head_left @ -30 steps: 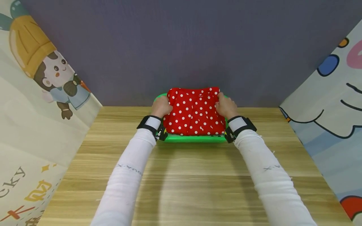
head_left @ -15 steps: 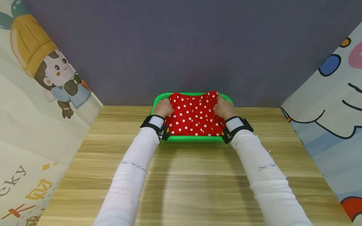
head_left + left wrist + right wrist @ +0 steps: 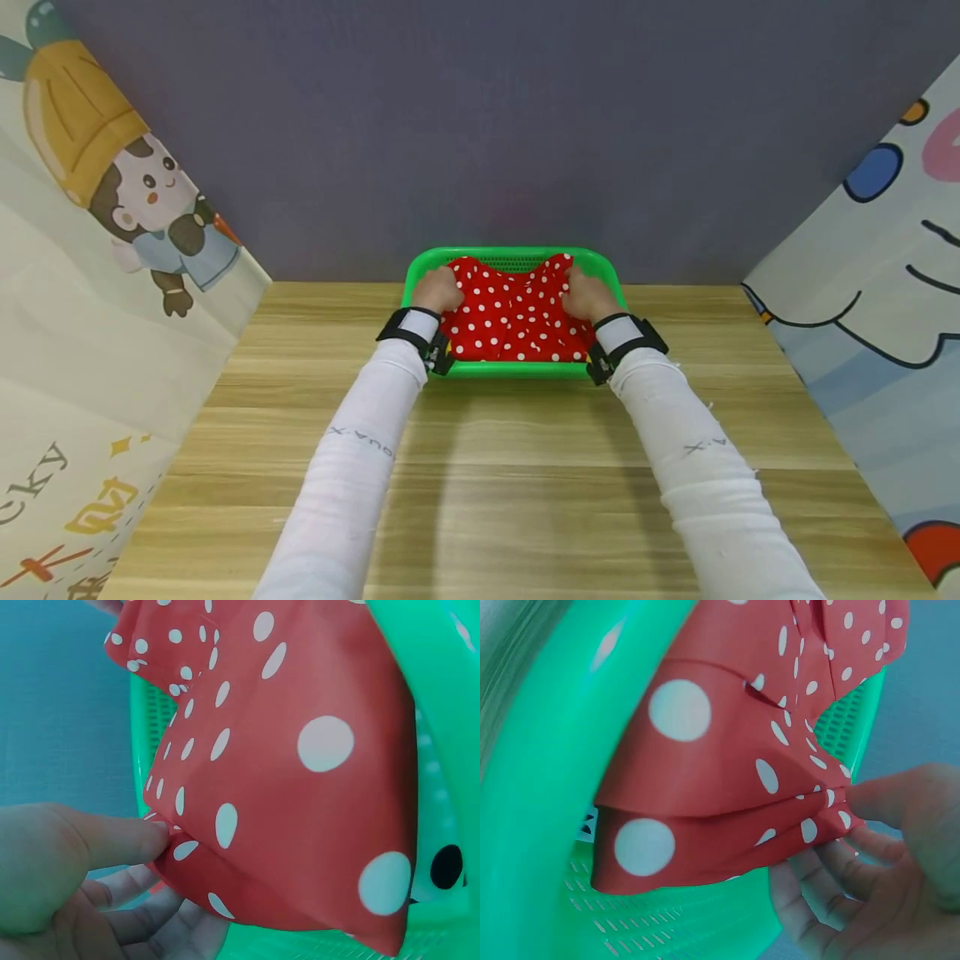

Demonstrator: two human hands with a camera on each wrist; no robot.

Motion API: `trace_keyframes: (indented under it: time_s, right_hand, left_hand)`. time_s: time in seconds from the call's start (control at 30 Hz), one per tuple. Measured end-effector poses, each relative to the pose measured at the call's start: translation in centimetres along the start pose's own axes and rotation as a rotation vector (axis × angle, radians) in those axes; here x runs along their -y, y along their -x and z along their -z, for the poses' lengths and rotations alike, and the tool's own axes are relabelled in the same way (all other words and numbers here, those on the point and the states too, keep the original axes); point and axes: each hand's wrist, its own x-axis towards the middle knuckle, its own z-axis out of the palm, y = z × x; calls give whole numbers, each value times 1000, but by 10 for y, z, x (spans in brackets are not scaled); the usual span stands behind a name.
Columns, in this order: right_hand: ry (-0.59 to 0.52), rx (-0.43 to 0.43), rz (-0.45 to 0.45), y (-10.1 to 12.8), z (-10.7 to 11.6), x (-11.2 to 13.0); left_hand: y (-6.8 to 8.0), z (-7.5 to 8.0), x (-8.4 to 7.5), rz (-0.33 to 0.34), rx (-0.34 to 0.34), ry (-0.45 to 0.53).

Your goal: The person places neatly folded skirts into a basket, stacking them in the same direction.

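Observation:
A red cloth with white polka dots (image 3: 517, 312), folded in layers, lies within the green basket (image 3: 517, 369). My left hand (image 3: 438, 289) pinches its far left corner between thumb and fingers. At the far right corner, my right hand (image 3: 587, 295) pinches the cloth in the same way. Between the hands the cloth's far edge sags. In the left wrist view, a white item with black spots (image 3: 442, 881) shows under the cloth at the near side, mostly covered. Both hands are over the basket, inside its side rims.
The basket has slotted walls and stands on a wood-grain table (image 3: 510, 492), near the grey back wall (image 3: 510, 125). Printed panels flank the table: a cartoon figure on the left panel (image 3: 75, 333) and bold outlines on the right panel (image 3: 862, 267).
Both hands have lowered the cloth's far edge into the basket and come slightly closer together. The edge now sags, and more of the basket's far rim and wall shows.

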Motion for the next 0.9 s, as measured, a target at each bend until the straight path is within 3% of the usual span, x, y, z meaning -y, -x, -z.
trace_keyframes:
  time_s: [0.33, 0.5, 0.73, 0.9]
  right_hand:
    - [28, 94, -6, -3, -2, -9]
    - [50, 159, -1, -3, -2, -14]
    - [91, 266, 33, 3, -3, -13]
    - [67, 214, 63, 4, -3, -18]
  left_hand:
    - [2, 1, 4, -16, 1, 41]
    - [-3, -1, 9, 5, 53, 30]
    - [1, 0, 10, -20, 141, -19]
    - [0, 1, 12, -36, 148, -6]
